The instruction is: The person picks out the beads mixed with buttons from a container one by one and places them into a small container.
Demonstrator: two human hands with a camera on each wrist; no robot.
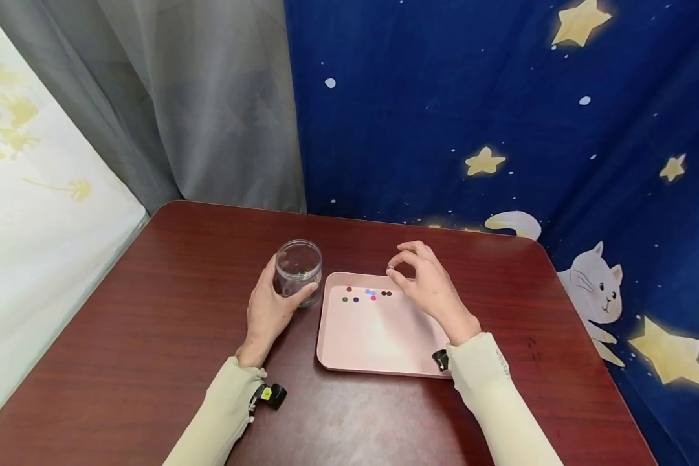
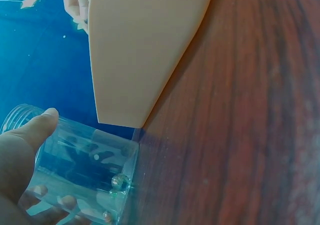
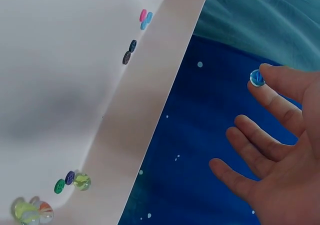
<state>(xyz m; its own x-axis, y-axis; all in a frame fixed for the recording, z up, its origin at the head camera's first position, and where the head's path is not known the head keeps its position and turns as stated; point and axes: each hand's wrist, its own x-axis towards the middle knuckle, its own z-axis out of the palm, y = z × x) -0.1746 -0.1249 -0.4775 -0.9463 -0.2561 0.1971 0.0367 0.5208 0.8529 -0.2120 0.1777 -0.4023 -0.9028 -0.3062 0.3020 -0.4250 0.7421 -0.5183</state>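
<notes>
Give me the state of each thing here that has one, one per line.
Left hand: grips jar
Jar: lidless, marbles inside
Right hand: pinches blue marble
Blue marble: held clear of tray
Tray: lying flat, partly filled
Buttons: loose in tray
Tray marbles: loose

2 forearms [image 1: 212,417] reach forward. Left grip [image 1: 270,310]: fingers curved, thumb [image 2: 37,130] opposed. Right grip [image 1: 431,288]: thumb and index finger [image 3: 280,105] pinched, other 3 fingers [image 3: 260,145] loosely extended.
</notes>
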